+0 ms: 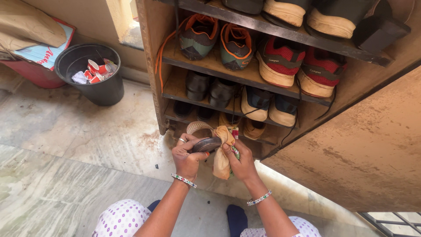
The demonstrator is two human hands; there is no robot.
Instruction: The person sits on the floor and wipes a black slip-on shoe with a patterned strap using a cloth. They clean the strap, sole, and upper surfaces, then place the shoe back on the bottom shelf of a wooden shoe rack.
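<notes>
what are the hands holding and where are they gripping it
The left hand grips a dark sandal around its sole near one end; the right hand holds a tan cloth bunched against the other end.

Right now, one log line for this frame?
left hand: grips dark sandal | right hand: presses tan cloth on sandal | behind: open wooden shoe rack | black bucket far left
</notes>
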